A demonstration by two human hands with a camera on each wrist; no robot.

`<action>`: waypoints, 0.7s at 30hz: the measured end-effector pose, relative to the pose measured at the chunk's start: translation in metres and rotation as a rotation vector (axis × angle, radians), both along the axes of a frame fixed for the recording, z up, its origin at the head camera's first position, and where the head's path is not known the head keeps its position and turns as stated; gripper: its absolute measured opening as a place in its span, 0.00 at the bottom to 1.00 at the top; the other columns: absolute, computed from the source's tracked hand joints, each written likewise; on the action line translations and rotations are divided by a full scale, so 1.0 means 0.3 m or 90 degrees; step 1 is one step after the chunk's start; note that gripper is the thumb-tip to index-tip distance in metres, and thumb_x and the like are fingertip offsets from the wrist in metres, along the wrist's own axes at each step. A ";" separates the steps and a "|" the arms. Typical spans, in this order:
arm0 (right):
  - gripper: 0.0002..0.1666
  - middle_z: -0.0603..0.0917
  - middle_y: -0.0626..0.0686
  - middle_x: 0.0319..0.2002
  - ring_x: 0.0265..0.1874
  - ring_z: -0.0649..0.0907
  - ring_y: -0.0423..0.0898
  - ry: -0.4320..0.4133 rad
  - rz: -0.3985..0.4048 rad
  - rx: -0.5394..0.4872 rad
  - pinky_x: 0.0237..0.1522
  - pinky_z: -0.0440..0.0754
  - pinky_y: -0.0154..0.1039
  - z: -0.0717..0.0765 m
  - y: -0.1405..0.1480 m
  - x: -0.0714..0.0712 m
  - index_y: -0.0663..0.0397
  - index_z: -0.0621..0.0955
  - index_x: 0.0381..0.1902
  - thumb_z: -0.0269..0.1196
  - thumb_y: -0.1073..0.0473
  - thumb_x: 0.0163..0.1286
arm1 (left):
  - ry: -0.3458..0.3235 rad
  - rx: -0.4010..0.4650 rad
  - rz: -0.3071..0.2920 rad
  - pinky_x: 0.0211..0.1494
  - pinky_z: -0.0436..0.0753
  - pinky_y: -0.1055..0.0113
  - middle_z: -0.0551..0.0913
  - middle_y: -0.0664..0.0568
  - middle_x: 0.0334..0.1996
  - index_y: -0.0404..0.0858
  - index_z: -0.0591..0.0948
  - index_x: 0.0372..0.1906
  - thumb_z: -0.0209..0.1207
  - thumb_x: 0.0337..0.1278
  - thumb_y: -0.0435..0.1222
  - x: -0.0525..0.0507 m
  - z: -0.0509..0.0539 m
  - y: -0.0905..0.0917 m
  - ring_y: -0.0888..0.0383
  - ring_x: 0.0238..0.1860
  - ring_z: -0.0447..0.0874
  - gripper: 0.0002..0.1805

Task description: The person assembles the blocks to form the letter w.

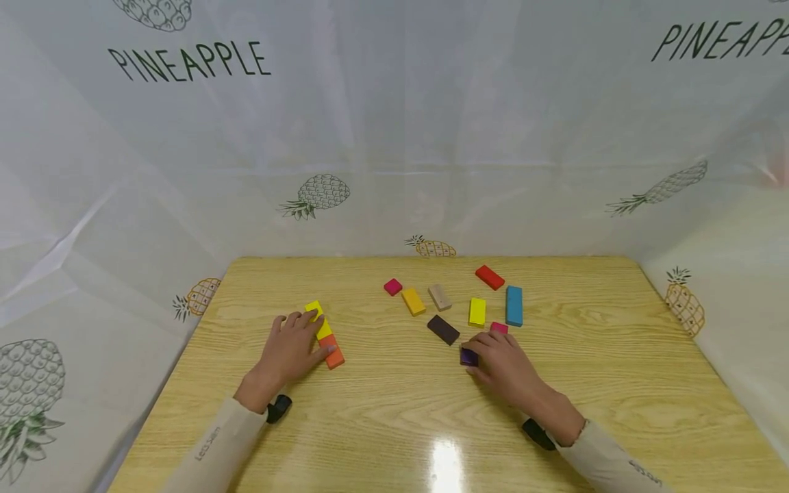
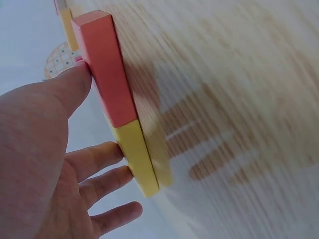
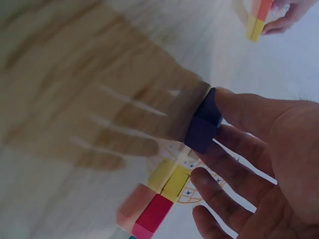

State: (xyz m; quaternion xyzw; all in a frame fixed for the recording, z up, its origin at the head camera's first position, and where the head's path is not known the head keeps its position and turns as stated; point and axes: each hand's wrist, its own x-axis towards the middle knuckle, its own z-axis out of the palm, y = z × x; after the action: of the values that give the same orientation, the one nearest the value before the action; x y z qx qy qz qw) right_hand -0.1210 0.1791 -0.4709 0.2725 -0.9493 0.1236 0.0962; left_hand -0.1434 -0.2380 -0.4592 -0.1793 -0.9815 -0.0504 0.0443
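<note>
An orange block (image 1: 331, 340) and a yellow block (image 1: 324, 330) lie end to end in a slanting row at the left. My left hand (image 1: 288, 350) rests along this row, its thumb against the orange part and its spread fingertips at the yellow part. On the right, my right hand (image 1: 510, 368) pinches a dark purple block (image 3: 203, 130) between thumb and fingers, low over the tabletop or touching it; which one I cannot tell. Just beyond those fingers lie a pink block (image 1: 500, 328), partly covered by the hand in the head view, and a yellow block (image 1: 477, 311).
Behind the right hand are scattered a dark brown block (image 1: 443, 329), a wooden block (image 1: 440, 297), an amber block (image 1: 413, 301), a small magenta block (image 1: 392, 287), a red block (image 1: 490, 277) and a blue block (image 1: 514, 306). A pineapple-print sheet (image 1: 382, 123) surrounds the wooden table (image 1: 382, 424).
</note>
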 end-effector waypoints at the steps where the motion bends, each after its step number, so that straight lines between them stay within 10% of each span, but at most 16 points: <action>1: 0.22 0.88 0.55 0.50 0.52 0.84 0.57 0.001 0.000 0.000 0.59 0.80 0.60 -0.003 0.000 -0.001 0.57 0.89 0.51 0.81 0.59 0.60 | 0.002 0.000 0.001 0.68 0.68 0.34 0.77 0.34 0.70 0.31 0.79 0.69 0.68 0.69 0.49 0.001 -0.001 -0.001 0.33 0.67 0.74 0.34; 21: 0.20 0.90 0.52 0.45 0.48 0.83 0.53 0.025 0.073 -0.025 0.57 0.82 0.53 0.039 -0.104 -0.033 0.56 0.90 0.46 0.82 0.62 0.56 | -0.020 0.011 0.013 0.68 0.66 0.32 0.75 0.36 0.72 0.33 0.78 0.72 0.65 0.72 0.50 0.003 -0.008 -0.002 0.33 0.68 0.72 0.34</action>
State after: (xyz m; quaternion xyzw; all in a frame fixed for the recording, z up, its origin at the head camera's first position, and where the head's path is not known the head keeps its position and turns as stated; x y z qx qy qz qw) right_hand -0.1308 0.1479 -0.4591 0.3265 -0.9276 0.1424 0.1130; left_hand -0.1424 -0.2387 -0.4615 -0.1678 -0.9834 -0.0614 0.0307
